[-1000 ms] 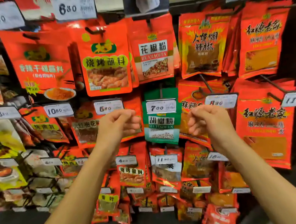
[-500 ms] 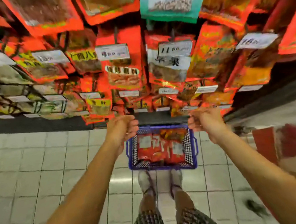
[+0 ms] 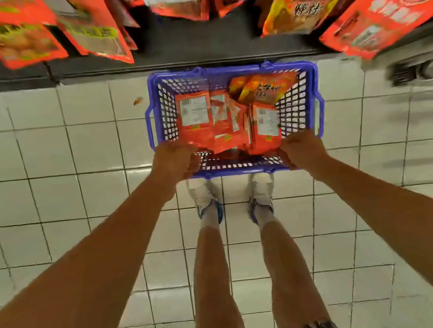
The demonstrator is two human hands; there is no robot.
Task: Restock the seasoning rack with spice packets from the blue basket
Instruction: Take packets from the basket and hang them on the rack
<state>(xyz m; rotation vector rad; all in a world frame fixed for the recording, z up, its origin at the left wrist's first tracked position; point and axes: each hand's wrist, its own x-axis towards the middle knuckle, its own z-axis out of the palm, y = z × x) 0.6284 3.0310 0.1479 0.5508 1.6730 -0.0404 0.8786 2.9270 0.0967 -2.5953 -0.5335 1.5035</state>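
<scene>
the packets (image 3: 227, 119) lie in the basket (image 3: 312, 88) on the floor, just ahead of both hands, the left hand (image 3: 175, 159) and right hand (image 3: 300, 150) equally near at the near rim, fingers curled, apparently holding nothing yet.

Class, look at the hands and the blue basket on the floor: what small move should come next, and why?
Probably lower the left hand onto the nearest red spice packet and pinch it. Both hands, the right hand too, are at the near rim of the blue basket, fingers curled, apparently holding nothing, and packets lie loose inside it.
</scene>
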